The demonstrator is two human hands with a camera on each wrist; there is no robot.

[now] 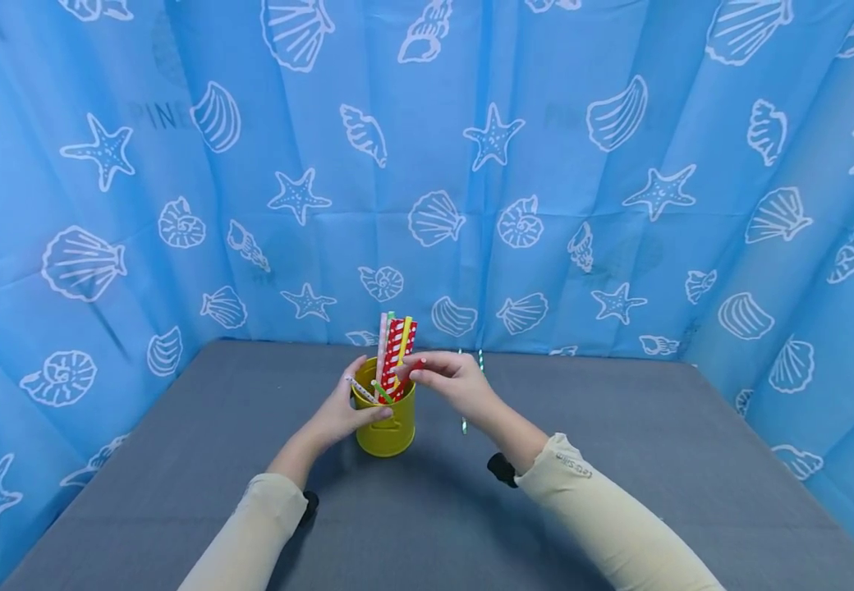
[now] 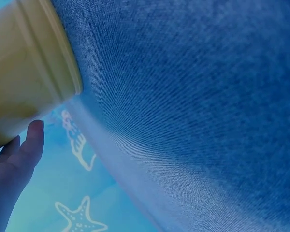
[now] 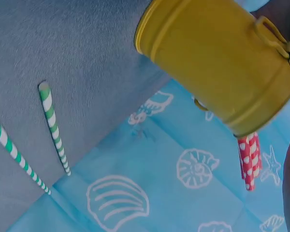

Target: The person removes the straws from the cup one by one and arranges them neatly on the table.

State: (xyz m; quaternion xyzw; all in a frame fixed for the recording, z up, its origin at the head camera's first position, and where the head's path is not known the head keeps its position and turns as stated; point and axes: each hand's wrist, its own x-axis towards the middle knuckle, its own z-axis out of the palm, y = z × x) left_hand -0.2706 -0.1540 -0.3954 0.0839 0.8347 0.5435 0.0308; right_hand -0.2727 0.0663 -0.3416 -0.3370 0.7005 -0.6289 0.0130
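Observation:
A yellow metal bucket with small side handles stands upright on the table, holding several paper straws. Red straws with white patterns, a yellow straw and a pale pink straw rise above its rim; a short green one leans at the front. My left hand grips the bucket at its upper left side, thumb across the front. At the right of the rim, my right hand pinches a straw with a red part showing at the fingertips; its full length is hidden.
Two green-and-white striped straws lie apart on the table right of the bucket; the right wrist view shows one striped straw beside another striped straw. A blue curtain with white shells hangs behind the grey table.

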